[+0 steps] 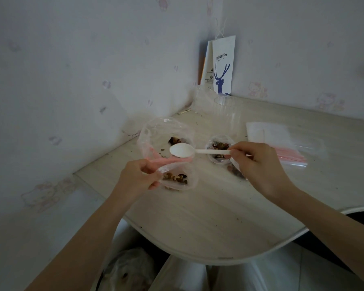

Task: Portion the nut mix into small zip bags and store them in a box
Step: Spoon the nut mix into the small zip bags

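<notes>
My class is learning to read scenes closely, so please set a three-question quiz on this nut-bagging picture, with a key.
1. True or false: the spoon in the right hand is empty.
2. What does the left hand hold? A) a zip bag B) a fork C) a plate
3. Fill in: the spare bags lie to the ___ of the right hand.
Key: 1 true; 2 A; 3 right.
</notes>
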